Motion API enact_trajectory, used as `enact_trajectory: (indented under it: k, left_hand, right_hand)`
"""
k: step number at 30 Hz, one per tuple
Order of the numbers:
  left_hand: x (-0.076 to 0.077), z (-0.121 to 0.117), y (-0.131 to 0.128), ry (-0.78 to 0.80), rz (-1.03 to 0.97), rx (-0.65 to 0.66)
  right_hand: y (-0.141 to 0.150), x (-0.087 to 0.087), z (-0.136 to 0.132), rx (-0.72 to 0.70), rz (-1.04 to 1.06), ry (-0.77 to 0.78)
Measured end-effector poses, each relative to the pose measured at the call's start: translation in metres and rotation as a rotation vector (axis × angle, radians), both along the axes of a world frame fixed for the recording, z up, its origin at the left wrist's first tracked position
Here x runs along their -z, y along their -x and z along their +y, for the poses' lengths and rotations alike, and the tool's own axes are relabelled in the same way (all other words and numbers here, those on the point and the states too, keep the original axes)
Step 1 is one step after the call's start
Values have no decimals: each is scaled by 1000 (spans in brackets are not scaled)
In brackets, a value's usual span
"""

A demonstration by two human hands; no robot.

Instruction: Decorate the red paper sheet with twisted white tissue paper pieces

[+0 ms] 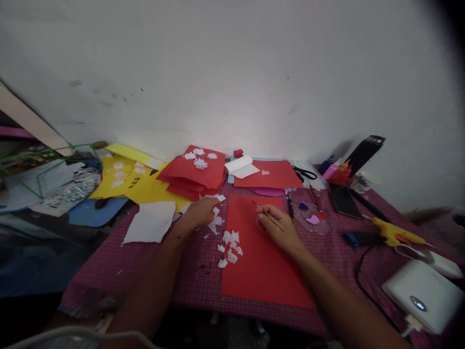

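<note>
A white paper sheet is laid left of the left hand, probably to be kept off the red paper sheet, along whose left edge torn white pieces are grouped. By the right hand a thin paintbrush is grasped pen-fashion, seemingly for control; the paint palette is set just beside, presumably for easy reach. Whether a scrap is pinched by the left hand cannot be told; the brush handle is partly covered.

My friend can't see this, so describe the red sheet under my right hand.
Find the checkered tablecloth. Near its front edge, a large red sheet lies flat beneath the right hand. Unlike the red papers farther back, it carries a cluster of white scraps along its left edge.
</note>
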State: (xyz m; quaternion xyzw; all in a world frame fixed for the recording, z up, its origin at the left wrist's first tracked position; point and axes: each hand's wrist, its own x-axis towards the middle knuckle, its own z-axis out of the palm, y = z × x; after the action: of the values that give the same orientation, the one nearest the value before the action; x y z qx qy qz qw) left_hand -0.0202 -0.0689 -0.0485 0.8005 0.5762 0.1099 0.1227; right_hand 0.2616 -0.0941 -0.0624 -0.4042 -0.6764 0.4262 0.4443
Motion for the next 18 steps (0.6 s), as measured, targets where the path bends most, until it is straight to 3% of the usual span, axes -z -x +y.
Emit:
enact_trajectory:
  k: [8,18]
  left_hand:
    - [-9,0,-4,-102,-12,-12]
    - [-16,0,-7,-112,9,-102]
  right_hand:
    - [1,-1,-1,-16,-2,8]
    - [1,3,0,-20,-17,-4]
